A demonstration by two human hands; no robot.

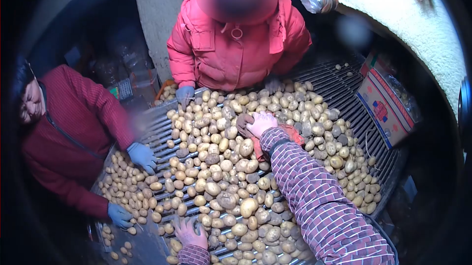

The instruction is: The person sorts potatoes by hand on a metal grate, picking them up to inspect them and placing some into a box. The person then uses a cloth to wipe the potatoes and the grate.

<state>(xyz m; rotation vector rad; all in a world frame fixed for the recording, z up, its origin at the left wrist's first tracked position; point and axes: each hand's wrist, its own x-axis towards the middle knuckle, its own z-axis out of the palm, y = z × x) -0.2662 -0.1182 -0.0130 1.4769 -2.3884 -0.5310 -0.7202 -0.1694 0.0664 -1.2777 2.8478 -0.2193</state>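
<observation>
My right hand (263, 122) reaches across the potatoes with its fingers closed on a crumpled red and brown cloth (259, 149). The cloth lies partly beneath my hand and forearm, so its full shape is hidden. Low in the view, my left hand (191, 233) has its fingers spread over the bars beside several loose potatoes, holding nothing. Many potatoes (225, 164), some pale yellow and some dark with soil, cover the metal-bar grate (164, 130) around both hands.
Opposite stands a person in a pink jacket (236, 58); a gloved hand (185, 95) rests at the grate's far edge. At left, a person in a dark red sweater (81, 112) has gloved hands (141, 157) by smaller potatoes. A printed cardboard box (383, 108) sits on the right.
</observation>
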